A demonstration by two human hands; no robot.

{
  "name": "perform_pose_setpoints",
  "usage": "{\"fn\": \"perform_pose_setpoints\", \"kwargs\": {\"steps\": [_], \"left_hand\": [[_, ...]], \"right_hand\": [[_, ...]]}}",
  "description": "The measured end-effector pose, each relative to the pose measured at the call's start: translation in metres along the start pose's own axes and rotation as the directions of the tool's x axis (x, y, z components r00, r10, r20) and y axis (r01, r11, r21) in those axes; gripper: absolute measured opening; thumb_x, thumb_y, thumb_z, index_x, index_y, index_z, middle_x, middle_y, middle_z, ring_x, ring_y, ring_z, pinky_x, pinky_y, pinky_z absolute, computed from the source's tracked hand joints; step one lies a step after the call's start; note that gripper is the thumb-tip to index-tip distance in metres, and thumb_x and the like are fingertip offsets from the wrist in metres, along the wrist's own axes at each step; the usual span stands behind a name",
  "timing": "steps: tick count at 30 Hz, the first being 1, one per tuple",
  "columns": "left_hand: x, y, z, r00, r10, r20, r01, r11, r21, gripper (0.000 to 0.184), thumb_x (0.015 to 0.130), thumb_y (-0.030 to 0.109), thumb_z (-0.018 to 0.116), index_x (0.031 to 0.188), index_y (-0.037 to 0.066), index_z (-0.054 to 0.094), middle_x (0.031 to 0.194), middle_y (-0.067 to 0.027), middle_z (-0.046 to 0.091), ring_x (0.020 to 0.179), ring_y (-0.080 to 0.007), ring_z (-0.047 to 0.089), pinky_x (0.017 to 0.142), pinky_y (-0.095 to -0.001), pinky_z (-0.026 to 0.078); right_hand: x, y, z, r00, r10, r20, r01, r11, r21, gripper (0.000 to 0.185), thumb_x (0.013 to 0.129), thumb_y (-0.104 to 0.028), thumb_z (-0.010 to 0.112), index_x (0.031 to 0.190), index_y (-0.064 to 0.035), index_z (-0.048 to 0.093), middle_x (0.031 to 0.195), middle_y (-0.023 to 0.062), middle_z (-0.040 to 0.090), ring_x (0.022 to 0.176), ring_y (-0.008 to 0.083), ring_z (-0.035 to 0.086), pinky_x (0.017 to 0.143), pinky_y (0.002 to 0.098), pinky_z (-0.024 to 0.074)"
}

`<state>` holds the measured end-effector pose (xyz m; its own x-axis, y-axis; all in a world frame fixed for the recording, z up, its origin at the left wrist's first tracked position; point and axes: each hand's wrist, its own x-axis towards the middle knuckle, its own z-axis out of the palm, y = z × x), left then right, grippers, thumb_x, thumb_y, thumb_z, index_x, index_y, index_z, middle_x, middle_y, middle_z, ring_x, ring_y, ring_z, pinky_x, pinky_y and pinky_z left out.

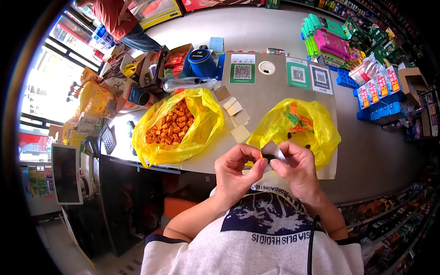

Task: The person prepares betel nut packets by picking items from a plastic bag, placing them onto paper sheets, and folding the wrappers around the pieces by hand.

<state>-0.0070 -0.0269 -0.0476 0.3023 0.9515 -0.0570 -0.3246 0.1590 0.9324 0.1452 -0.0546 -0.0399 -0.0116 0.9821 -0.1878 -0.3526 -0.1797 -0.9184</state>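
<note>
My left hand (236, 172) and my right hand (298, 169) meet above the counter's front edge. Between thumbs and fingers they pinch a small greyish square wrapper (273, 150), with something dark at its lower part. Just beyond them lies an opened yellow plastic bag (324, 133), holding an orange-and-green packet (299, 120) and a few small dark pieces. To the left, another yellow plastic bag (208, 114) is spread open around a heap of orange-brown cubes (174, 123). Several pale paper squares (240, 133) lie loose between the bags.
Payment-code cards (242, 68) and a round white lid-like disc (266, 68) lie on the counter (275, 89). A blue canister (202, 64) and boxes stand at its left back. A monitor (67, 174) is at far left. Stacked goods (378, 91) stand right. Another person (114, 20) is at upper left.
</note>
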Motion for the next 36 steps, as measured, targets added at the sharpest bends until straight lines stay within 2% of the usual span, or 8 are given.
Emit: {"fn": "perform_pose_setpoints", "kwargs": {"steps": [4,7,10,16,19,25,32,36], "left_hand": [[0.0,0.011,-0.004,0.988,-0.149,0.041,0.152,0.984,-0.094,0.01,0.081,0.0,0.064,0.089,-0.003,0.06,0.083,-0.0041,0.061,0.079,-0.0077,0.057,0.072,-0.0205,0.046],[0.002,0.02,-0.013,0.97,-0.219,0.106,0.229,0.969,-0.092,0.015,0.083,0.006,0.062,0.094,-0.003,0.064,0.086,-0.0057,0.064,0.078,-0.0099,0.059,0.072,-0.024,0.048],[0.002,0.018,-0.015,0.971,-0.218,0.096,0.223,0.974,-0.044,0.015,0.081,0.005,0.064,0.093,-0.004,0.064,0.088,-0.0075,0.065,0.078,-0.0109,0.06,0.073,-0.024,0.049],[0.002,0.019,-0.012,0.971,-0.222,0.087,0.229,0.971,-0.075,0.016,0.078,0.002,0.068,0.092,-0.004,0.064,0.086,-0.0073,0.065,0.079,-0.0106,0.06,0.074,-0.0226,0.049],[0.003,0.025,-0.006,0.967,-0.248,0.055,0.252,0.964,-0.084,0.013,0.072,-0.002,0.07,0.085,-0.002,0.064,0.081,-0.0047,0.064,0.072,-0.0092,0.059,0.071,-0.0221,0.047],[0.003,0.027,-0.004,0.957,-0.285,0.047,0.287,0.957,-0.049,0.013,0.073,-0.003,0.068,0.084,-0.002,0.063,0.079,-0.0028,0.063,0.072,-0.0075,0.058,0.071,-0.0207,0.046],[0.001,0.024,-0.005,0.965,-0.249,0.086,0.254,0.966,-0.043,0.009,0.077,0.0,0.067,0.085,-0.002,0.061,0.081,-0.0022,0.063,0.075,-0.0063,0.059,0.07,-0.019,0.048],[0.001,0.026,-0.006,0.956,-0.278,0.097,0.279,0.96,0.004,0.009,0.078,0.001,0.066,0.085,-0.002,0.061,0.08,-0.0018,0.062,0.075,-0.0059,0.059,0.069,-0.0186,0.048]], "right_hand": [[-0.001,-0.001,0.001,1.0,0.026,-0.013,-0.025,0.998,0.052,0.013,0.077,-0.009,0.065,0.085,-0.0029,0.057,0.077,-0.0046,0.053,0.072,0.0013,0.045,0.066,0.017,0.0367],[-0.001,-0.003,0.001,0.999,0.051,-0.016,-0.049,0.994,0.098,0.013,0.077,-0.008,0.065,0.086,-0.003,0.056,0.078,-0.0044,0.053,0.072,0.0015,0.046,0.067,0.0171,0.0372],[-0.002,-0.005,0.003,0.998,0.056,-0.01,-0.054,0.992,0.114,0.012,0.078,-0.008,0.065,0.085,-0.0033,0.056,0.078,-0.0042,0.053,0.073,0.0017,0.047,0.068,0.0174,0.0379],[-0.002,-0.005,0.003,0.999,0.042,0.006,-0.043,0.994,0.103,0.011,0.078,-0.007,0.065,0.085,-0.0034,0.056,0.078,-0.0036,0.054,0.073,0.0021,0.047,0.069,0.0181,0.0387],[-0.003,-0.005,0.002,0.999,0.033,0.015,-0.035,0.995,0.095,0.011,0.078,-0.007,0.064,0.085,-0.003,0.057,0.078,-0.0032,0.054,0.073,0.0022,0.048,0.069,0.0182,0.0388],[-0.004,-0.008,0.002,0.999,0.04,0.037,-0.043,0.995,0.087,0.011,0.078,-0.007,0.064,0.085,-0.0022,0.057,0.079,-0.0022,0.056,0.074,0.0025,0.048,0.069,0.0179,0.0389],[-0.005,-0.007,0.001,0.997,0.057,0.047,-0.061,0.995,0.083,0.012,0.078,-0.009,0.064,0.085,-0.0021,0.057,0.078,-0.0021,0.056,0.073,0.0022,0.048,0.068,0.0178,0.039],[-0.005,-0.004,-0.003,0.997,0.047,0.064,-0.048,0.999,0.024,0.012,0.078,-0.009,0.064,0.084,-0.002,0.057,0.077,-0.0027,0.055,0.073,0.0026,0.047,0.068,0.0177,0.0386]]}}
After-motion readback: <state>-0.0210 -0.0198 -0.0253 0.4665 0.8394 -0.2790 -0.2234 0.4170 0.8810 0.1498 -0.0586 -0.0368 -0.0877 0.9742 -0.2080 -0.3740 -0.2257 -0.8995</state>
